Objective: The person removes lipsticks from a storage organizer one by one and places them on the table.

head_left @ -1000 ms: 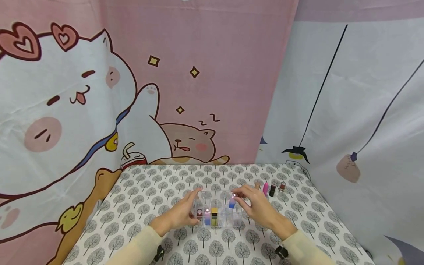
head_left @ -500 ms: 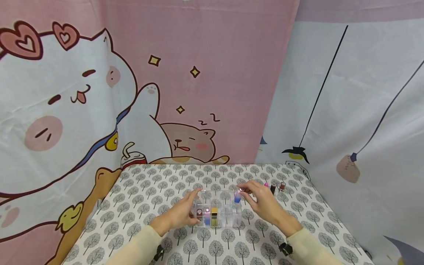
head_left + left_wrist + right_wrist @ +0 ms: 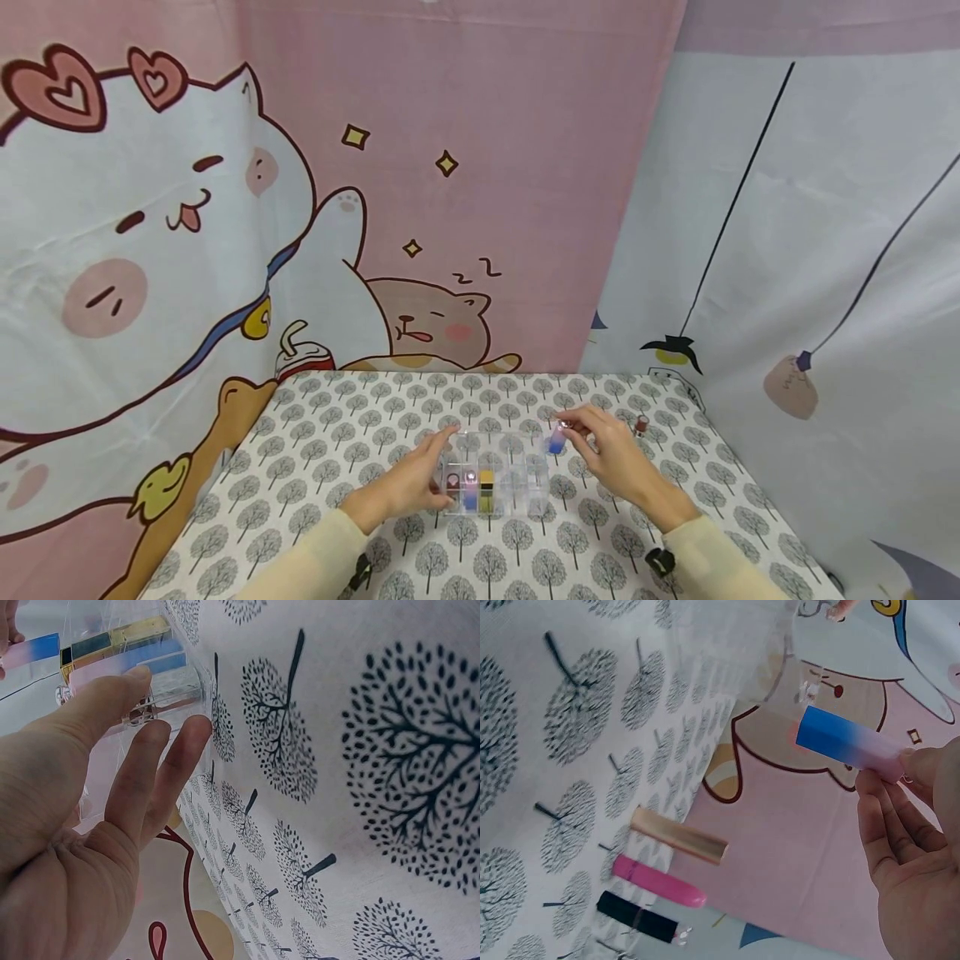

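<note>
A clear compartment organizer [image 3: 513, 493] stands on the table, several cosmetic tubes in its left compartments. My left hand [image 3: 412, 479] grips its left end between thumb and fingers. Inside are a dark red lipstick [image 3: 453, 483], a pink-and-blue lipstick [image 3: 471, 492] and a gold-and-black one [image 3: 486, 483]. My right hand [image 3: 618, 450] pinches another pink-and-blue lipstick [image 3: 840, 742] by its pink end, the blue end pointing away from the fingers. It is held in the air, just off the organizer's right back corner.
Beyond my right hand stand a gold tube [image 3: 679, 835], a bright pink tube [image 3: 660, 881] and a black lipstick [image 3: 637, 917]. A brownish-red lipstick [image 3: 641, 425] is farther right. The tablecloth [image 3: 360, 400] has a tree print; a cartoon curtain [image 3: 525, 208] hangs behind.
My right hand has moved right with the pink-and-blue lipstick, from above the organizer's right compartments to beyond its right edge. The left hand has kept its place on the organizer.
</note>
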The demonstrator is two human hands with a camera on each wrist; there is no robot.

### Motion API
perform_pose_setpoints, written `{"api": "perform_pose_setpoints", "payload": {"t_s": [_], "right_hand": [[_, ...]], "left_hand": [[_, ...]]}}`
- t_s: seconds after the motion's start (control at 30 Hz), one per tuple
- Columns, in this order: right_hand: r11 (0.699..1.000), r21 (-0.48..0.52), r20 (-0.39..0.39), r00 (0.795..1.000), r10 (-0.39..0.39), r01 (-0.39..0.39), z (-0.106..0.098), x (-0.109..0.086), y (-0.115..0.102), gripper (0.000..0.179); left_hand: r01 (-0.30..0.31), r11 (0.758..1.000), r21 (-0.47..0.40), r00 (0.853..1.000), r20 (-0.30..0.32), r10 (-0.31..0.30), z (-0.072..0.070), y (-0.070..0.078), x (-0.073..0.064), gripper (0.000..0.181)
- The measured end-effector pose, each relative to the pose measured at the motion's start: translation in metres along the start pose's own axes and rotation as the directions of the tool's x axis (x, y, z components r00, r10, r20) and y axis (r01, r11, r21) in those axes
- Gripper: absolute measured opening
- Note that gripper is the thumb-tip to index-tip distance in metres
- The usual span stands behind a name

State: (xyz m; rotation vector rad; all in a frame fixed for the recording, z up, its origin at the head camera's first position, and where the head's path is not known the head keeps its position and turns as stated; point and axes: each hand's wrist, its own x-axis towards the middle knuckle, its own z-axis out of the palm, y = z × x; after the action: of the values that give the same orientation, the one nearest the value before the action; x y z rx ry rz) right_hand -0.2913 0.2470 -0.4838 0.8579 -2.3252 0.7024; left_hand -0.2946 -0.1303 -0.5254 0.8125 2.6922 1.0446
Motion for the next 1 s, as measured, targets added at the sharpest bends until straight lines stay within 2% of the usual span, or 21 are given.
{"api": "perform_pose_setpoints", "payload": {"t_s": [0.27,0.7,1.0], "right_hand": [[0.999,-0.008,-0.003,0.999,0.042,-0.042,-0.001,-0.010,0.016,0.035],[0.994,-0.024,0.033,0.994,0.106,-0.105,0.000,-0.025,0.039,0.033],[0.982,-0.007,0.073,0.979,0.188,-0.188,0.003,-0.034,0.054,0.026]], "left_hand": [[0.010,1.000,-0.024,1.000,0.007,-0.010,0.001,0.001,-0.001,0.132],[0.021,1.000,-0.013,1.000,0.004,-0.021,0.001,0.001,0.000,0.131],[0.002,1.000,0.000,1.000,-0.003,-0.002,0.002,0.002,-0.001,0.131]]}}
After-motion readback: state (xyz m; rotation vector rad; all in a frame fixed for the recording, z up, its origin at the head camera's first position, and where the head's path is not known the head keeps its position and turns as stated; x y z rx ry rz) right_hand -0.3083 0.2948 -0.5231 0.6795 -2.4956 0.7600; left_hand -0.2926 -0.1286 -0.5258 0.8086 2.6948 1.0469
